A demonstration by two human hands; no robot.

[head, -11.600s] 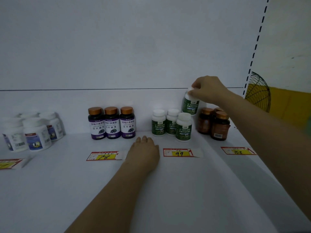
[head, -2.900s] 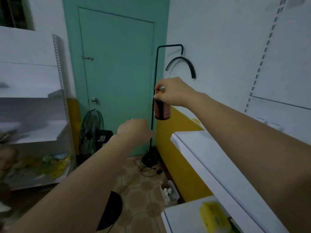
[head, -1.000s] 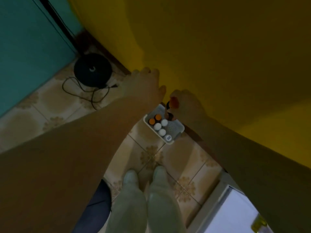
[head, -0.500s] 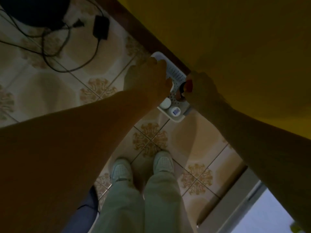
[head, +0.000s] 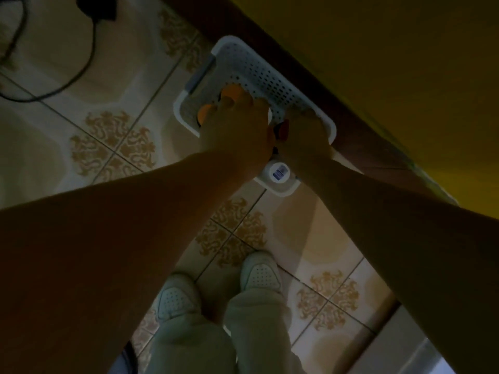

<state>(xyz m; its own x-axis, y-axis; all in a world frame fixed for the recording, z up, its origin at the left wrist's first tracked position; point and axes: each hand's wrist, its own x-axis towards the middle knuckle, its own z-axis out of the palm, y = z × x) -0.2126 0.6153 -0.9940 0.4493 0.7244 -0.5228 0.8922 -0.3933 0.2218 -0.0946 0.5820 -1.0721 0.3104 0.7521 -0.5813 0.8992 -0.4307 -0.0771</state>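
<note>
A white perforated basket [head: 259,74] sits on the tiled floor against the yellow wall. It holds bottles with orange caps [head: 231,93] at its far end and a white-capped bottle [head: 279,172] with a barcode sticker at its near end. My left hand [head: 235,130] lies over the orange-capped bottles, fingers spread on top of them. My right hand [head: 305,136] grips a dark brown bottle [head: 282,130] by its reddish cap, low inside the basket beside my left hand. The bottle's body is hidden by both hands.
The yellow wall [head: 405,49] with its dark skirting [head: 356,122] runs along the basket's right side. A black plug and cable [head: 81,68] lie on the floor at top left. My two white shoes [head: 259,271] stand just below the basket. A white shelf edge [head: 432,354] shows at bottom right.
Both hands have sunk lower into the basket, which looks larger and nearer. My right hand carried the brown bottle from the shelf down to it; my left hand slid onto the orange-capped bottles.
</note>
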